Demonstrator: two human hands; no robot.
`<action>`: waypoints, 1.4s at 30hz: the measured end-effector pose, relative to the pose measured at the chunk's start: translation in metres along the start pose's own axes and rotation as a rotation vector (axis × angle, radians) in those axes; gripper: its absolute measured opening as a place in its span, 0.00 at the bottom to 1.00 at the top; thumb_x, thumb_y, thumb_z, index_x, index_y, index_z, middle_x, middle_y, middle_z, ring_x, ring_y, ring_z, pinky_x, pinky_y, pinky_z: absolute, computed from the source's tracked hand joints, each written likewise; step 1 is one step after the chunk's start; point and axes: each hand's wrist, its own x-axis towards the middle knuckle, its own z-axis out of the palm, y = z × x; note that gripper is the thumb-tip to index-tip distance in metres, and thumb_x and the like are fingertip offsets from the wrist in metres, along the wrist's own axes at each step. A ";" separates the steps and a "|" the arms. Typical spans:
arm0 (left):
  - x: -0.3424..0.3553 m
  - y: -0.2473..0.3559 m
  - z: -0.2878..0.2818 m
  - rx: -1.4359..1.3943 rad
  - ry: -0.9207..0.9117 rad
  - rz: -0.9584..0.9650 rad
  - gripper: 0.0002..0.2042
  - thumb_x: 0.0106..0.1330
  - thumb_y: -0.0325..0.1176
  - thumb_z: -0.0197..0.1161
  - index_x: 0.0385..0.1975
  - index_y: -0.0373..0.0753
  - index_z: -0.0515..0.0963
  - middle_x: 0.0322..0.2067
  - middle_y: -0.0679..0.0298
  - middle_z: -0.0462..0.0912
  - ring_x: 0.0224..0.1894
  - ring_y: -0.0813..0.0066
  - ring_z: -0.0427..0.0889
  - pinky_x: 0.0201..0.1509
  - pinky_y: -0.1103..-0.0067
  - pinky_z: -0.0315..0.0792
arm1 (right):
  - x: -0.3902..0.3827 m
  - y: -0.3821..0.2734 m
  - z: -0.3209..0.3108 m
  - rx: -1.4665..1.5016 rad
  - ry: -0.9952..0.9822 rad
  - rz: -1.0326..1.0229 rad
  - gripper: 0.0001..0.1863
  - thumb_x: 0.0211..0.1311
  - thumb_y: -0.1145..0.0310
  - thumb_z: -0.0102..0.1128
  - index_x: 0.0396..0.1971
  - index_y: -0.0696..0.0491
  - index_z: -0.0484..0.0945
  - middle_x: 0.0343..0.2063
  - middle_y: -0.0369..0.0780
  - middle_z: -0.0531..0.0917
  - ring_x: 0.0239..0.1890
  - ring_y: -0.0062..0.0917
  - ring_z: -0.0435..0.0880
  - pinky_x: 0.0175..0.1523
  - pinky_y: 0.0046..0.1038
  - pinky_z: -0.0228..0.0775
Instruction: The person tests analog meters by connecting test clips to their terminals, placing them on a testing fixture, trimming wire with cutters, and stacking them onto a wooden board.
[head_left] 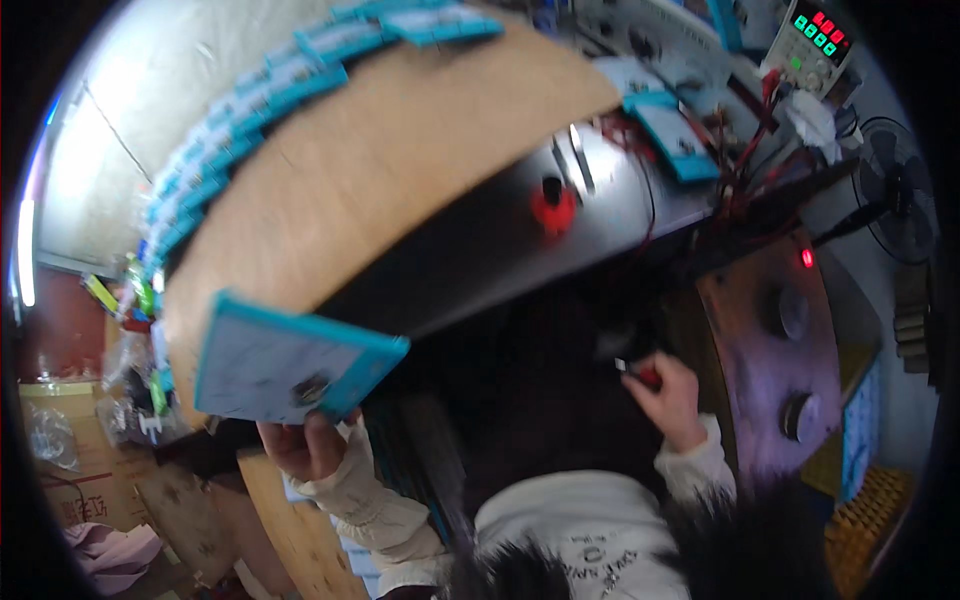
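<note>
The teal-rimmed white panel (290, 362) is held up, tilted, at the near left corner of the wooden counter (390, 150); whether it touches the counter cannot be told. The left hand (300, 450) pinches its lower edge, thumb in front, just below a round metallic fitting (311, 390). In my judgement the panel is light and stiff, its smooth face somewhat slippery and liable to scratch; the fitting appears the vulnerable part. Grip is best taken on the teal rim at opposite edges, clear of the fitting. The right hand (668, 402), off the counter's near edge, pinches a small red-and-black item (645, 376), kind unclear. Similar panels (215, 150) overlap in a row along the counter's left and far edges. A red container (553, 208) stands beyond the counter's right end, on a dark metal surface (620, 215).
</note>
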 end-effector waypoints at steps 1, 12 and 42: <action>-0.017 0.005 -0.010 -0.170 0.002 -0.151 0.21 0.65 0.28 0.57 0.57 0.32 0.65 0.40 0.51 0.79 0.27 0.69 0.78 0.25 0.80 0.73 | 0.006 -0.006 -0.002 0.039 0.011 0.036 0.12 0.46 0.68 0.74 0.26 0.53 0.76 0.21 0.41 0.78 0.24 0.34 0.78 0.31 0.31 0.69; -0.040 -0.031 0.035 -0.200 -0.220 -0.892 0.22 0.68 0.30 0.59 0.58 0.31 0.64 0.41 0.56 0.81 0.30 0.76 0.82 0.29 0.80 0.77 | 0.031 -0.133 0.028 0.557 -0.074 -0.392 0.11 0.46 0.79 0.72 0.27 0.58 0.76 0.18 0.41 0.77 0.17 0.26 0.76 0.24 0.22 0.65; -0.061 -0.067 0.050 -0.166 -0.349 -0.899 0.24 0.67 0.32 0.61 0.61 0.32 0.66 0.44 0.58 0.81 0.38 0.77 0.82 0.38 0.81 0.77 | 0.014 -0.100 0.019 0.746 -0.122 0.080 0.12 0.50 0.79 0.72 0.31 0.58 0.76 0.29 0.36 0.79 0.29 0.11 0.76 0.29 0.13 0.66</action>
